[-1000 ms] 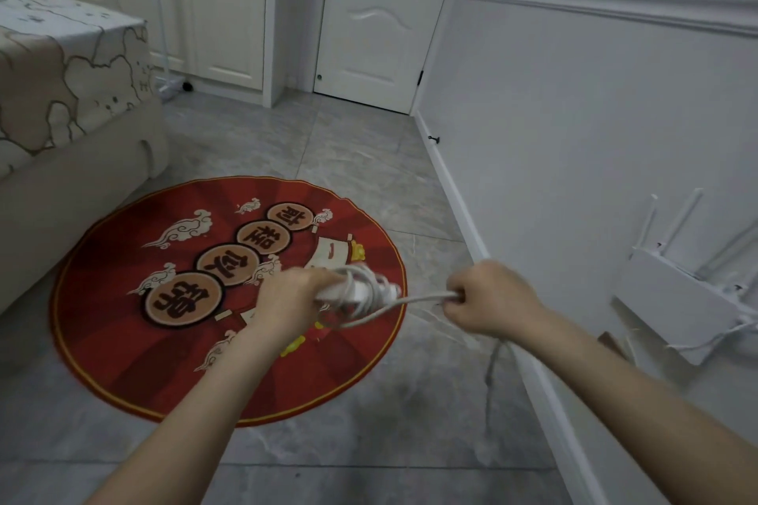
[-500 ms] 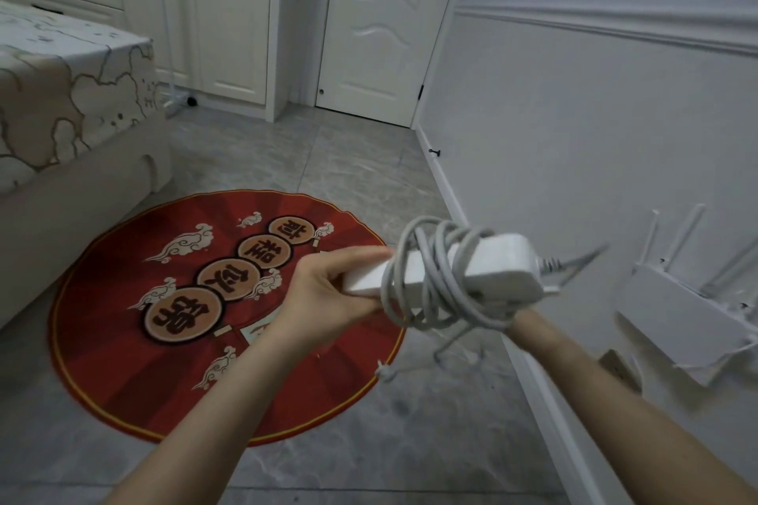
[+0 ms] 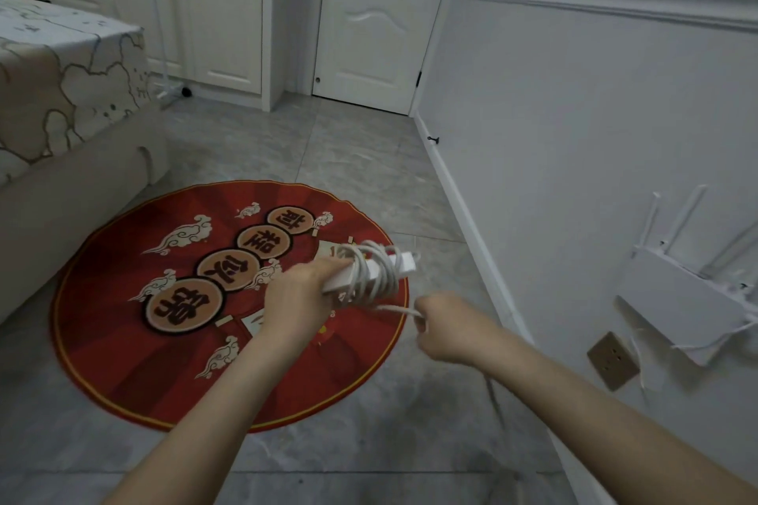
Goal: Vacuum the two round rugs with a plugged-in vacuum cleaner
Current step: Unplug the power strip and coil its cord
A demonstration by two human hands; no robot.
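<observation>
Left hand (image 3: 301, 301) grips one end of the white power strip (image 3: 371, 273), cable (image 3: 375, 279) coiled around its body. Right hand (image 3: 445, 330) is fisted on the cable's loose length, just right of the strip. Both are held above the right edge of the red round rug (image 3: 135, 312), which lies flat on the grey tile floor (image 3: 361, 160) beside the bed (image 3: 61, 115). Wall socket (image 3: 612, 361) sits low on the right wall, under the white router (image 3: 689, 299).

Grey tiled floor (image 3: 361, 160), white door (image 3: 375, 16), pale wall (image 3: 574, 102), bed (image 3: 61, 102)
</observation>
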